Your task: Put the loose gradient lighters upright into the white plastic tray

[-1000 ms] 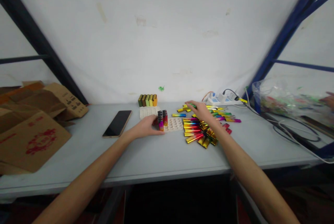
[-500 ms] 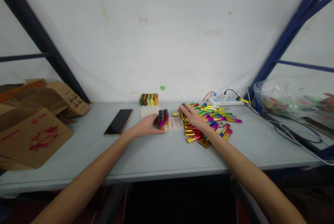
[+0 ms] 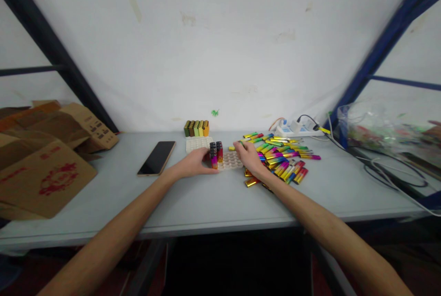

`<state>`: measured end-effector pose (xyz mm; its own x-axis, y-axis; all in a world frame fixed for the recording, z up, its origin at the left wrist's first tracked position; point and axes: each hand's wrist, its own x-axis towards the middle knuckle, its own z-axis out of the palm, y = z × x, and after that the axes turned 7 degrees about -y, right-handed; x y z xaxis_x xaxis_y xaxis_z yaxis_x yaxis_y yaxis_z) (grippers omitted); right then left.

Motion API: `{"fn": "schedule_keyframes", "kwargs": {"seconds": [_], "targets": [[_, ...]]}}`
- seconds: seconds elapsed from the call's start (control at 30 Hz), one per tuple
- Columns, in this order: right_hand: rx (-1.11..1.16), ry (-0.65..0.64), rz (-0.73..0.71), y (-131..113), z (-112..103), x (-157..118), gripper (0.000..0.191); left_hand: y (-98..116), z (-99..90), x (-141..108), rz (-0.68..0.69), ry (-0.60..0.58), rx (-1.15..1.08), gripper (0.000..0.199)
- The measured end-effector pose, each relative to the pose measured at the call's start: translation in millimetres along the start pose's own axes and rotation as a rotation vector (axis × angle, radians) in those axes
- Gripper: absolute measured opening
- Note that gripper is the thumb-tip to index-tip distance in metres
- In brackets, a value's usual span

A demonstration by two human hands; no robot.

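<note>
Several purple-and-red lighters [image 3: 214, 162] with black tops stand upright at the left end of a white tray with holes [image 3: 232, 160]. My left hand [image 3: 195, 163] curls around that end, thumb along the front edge and fingers partly hidden behind the lighters. Over the tray's right side, my right hand [image 3: 248, 157] is closed with its fingers pinched together on a lighter [image 3: 244, 144], of which only a greenish bit shows. To its right lies a loose pile of shiny multicoloured lighters [image 3: 280, 158], partly under my right wrist.
Behind the tray are another white holed tray [image 3: 198, 144] and a block of upright yellow and green lighters [image 3: 196, 128]. A phone [image 3: 156, 158] and cardboard boxes [image 3: 48, 172] lie to the left. A power strip [image 3: 299, 128], cables and a plastic bag [image 3: 365, 126] are on the right.
My right hand has drawn slightly left and down from the pile, over the tray, its fingers more closed. My left hand stays by the standing lighters. The view has shifted slightly.
</note>
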<state>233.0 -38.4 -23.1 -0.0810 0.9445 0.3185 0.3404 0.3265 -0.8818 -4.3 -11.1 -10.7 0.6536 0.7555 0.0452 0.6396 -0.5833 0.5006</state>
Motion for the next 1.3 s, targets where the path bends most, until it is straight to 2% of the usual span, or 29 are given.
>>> {"fn": "schedule_keyframes", "kwargs": {"seconds": [0.13,0.4,0.63,0.8,0.97,1.1,1.3], "targets": [[-0.074,0.026,-0.012,-1,2,0,0.038,-1,0.8,1,-0.009,0.012,-0.002,0.068],[-0.1,0.014,-0.027,2,3,1,0.034,1,0.0,0,-0.015,0.023,0.004,0.064],[-0.153,-0.045,-0.094,-3,3,-3,0.045,3,-0.7,-1,-0.006,0.016,-0.023,0.063],[-0.125,-0.108,-0.11,-6,2,-5,0.037,1,-0.5,-1,0.017,0.017,0.004,0.063],[-0.396,-0.064,-0.306,-6,-3,-4,0.037,0,0.3,0,0.009,0.002,0.001,0.067],[-0.557,-0.144,-0.326,-9,-6,-5,0.04,1,0.2,0,0.003,0.012,0.009,0.066],[-0.554,-0.289,-0.274,-12,-5,-6,0.03,0,0.2,-1,0.015,0.022,0.032,0.063]]}}
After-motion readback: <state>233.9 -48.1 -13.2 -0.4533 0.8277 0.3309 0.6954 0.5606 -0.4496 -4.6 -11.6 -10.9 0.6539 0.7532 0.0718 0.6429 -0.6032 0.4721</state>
